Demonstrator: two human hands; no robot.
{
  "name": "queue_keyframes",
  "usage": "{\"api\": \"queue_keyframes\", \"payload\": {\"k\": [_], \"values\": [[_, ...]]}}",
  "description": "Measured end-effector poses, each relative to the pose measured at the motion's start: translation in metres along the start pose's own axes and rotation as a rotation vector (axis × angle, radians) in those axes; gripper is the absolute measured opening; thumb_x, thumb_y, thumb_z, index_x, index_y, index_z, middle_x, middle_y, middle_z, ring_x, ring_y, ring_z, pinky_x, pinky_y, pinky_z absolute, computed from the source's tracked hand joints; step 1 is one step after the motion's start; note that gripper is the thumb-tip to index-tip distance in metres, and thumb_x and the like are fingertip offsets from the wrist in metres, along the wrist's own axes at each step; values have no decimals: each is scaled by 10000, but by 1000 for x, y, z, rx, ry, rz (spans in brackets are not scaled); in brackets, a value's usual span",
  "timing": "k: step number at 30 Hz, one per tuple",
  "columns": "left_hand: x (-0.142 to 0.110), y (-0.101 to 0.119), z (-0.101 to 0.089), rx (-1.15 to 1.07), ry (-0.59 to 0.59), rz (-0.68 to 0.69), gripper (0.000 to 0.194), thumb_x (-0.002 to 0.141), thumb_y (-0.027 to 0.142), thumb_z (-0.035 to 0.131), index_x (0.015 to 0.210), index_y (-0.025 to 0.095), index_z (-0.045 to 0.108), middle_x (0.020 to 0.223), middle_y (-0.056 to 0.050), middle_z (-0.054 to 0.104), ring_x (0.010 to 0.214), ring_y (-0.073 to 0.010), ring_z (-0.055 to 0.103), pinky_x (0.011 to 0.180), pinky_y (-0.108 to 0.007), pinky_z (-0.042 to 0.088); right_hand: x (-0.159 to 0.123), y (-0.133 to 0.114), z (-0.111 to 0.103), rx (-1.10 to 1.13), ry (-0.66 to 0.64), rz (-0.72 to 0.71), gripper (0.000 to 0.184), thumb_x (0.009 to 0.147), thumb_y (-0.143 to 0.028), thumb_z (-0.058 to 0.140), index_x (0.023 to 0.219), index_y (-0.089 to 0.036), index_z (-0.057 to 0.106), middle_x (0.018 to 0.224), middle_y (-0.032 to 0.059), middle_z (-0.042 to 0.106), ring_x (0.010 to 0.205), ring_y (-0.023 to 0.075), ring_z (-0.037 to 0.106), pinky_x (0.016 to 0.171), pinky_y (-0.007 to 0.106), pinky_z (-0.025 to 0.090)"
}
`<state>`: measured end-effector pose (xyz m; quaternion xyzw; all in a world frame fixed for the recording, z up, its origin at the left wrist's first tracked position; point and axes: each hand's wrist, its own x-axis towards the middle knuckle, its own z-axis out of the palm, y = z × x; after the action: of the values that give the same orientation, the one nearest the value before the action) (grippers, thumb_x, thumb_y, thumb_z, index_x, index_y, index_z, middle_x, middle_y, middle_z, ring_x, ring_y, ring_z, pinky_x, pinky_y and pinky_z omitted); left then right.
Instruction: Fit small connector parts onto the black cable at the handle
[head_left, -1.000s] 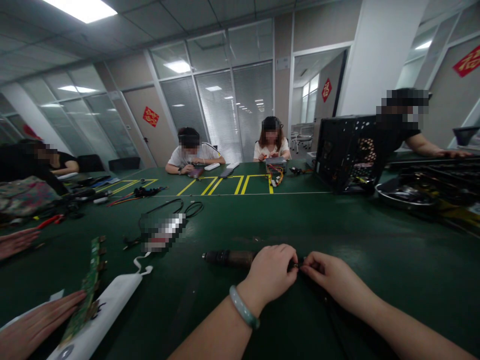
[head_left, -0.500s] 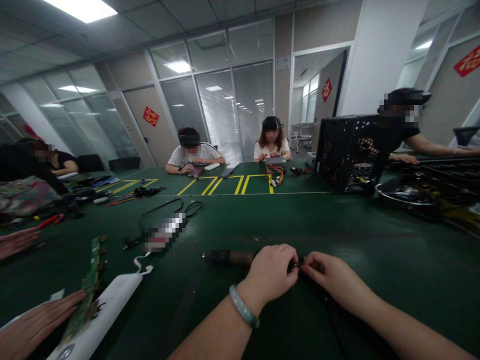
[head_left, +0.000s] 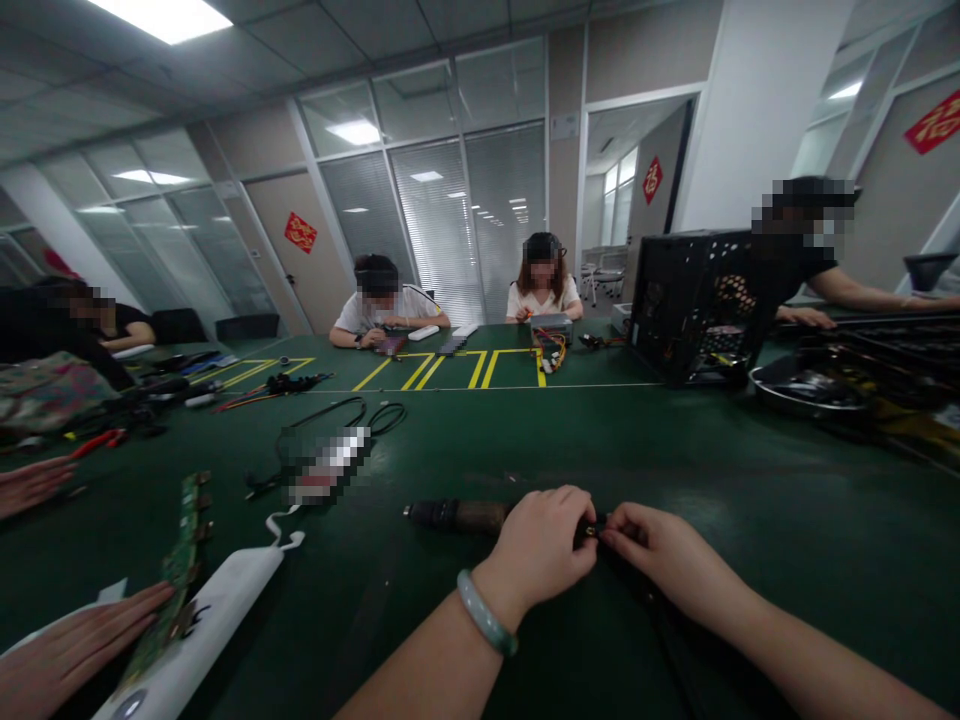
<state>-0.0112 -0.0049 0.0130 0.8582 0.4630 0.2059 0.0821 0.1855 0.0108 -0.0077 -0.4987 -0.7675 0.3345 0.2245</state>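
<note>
A corded electric screwdriver [head_left: 480,517] lies on the green table, its black nose and metal tip pointing left. My left hand [head_left: 546,540], with a pale green bangle on the wrist, is closed around its rear end. Just to the right, my right hand [head_left: 656,545] pinches the dark cord [head_left: 651,592] where it meets the tool. Between the two sets of fingertips a small brass-coloured part [head_left: 592,531] shows; whether plug and tool are joined is hidden. The cord runs down towards the near edge.
At left, another person's hands flank a green circuit board [head_left: 180,565] beside a long white case [head_left: 202,630]. A blurred-out item with a black cable [head_left: 390,415] lies beyond. A black computer case [head_left: 690,305] and a metal bowl [head_left: 806,395] stand at right. Several people sit around.
Both hands keep almost the same place and grip. A little more of the brass-coloured part shows between the fingertips.
</note>
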Motion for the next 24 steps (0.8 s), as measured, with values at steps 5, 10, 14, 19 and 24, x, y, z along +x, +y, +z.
{"api": "queue_keyframes", "payload": {"k": [5, 10, 14, 19, 24], "values": [[0, -2, 3, 5, 9, -18, 176, 829, 229, 598, 997, 215, 548, 1089, -24, 605, 992, -211, 575, 909, -365, 442, 1, 3, 2, -12, 17, -16, 160, 896, -333, 535, 837, -229, 640, 791, -16, 688, 721, 169, 632, 603, 227, 421], [1, -2, 3, 39, -28, 13, 94, 860, 193, 558, 952, 214, 559, 1075, -18, 612, 1001, -202, 574, 911, -361, 434, 0, 2, 2, -9, 29, -32, 156, 892, -328, 534, 834, -227, 639, 794, -14, 690, 725, 171, 633, 612, 229, 422], [1, -1, 1, 26, -36, 14, 122, 858, 191, 565, 974, 228, 556, 1089, -9, 609, 1007, -195, 572, 916, -358, 428, -1, 0, 0, -6, 22, -25, 148, 892, -320, 536, 829, -234, 638, 788, -25, 689, 725, 167, 632, 609, 226, 421], [0, -2, 2, -3, -4, -32, 173, 837, 281, 620, 982, 219, 548, 1081, -23, 606, 997, -212, 573, 896, -359, 443, -1, -1, 0, -13, 13, -6, 147, 895, -329, 540, 840, -235, 639, 787, -24, 686, 719, 165, 629, 600, 223, 420], [1, -2, 2, 22, -18, 15, 95, 855, 178, 574, 935, 220, 545, 1086, 3, 606, 998, -181, 572, 908, -340, 429, -1, 2, 1, -10, 11, -19, 168, 903, -346, 531, 844, -229, 636, 791, -16, 683, 715, 163, 627, 603, 219, 425]]}}
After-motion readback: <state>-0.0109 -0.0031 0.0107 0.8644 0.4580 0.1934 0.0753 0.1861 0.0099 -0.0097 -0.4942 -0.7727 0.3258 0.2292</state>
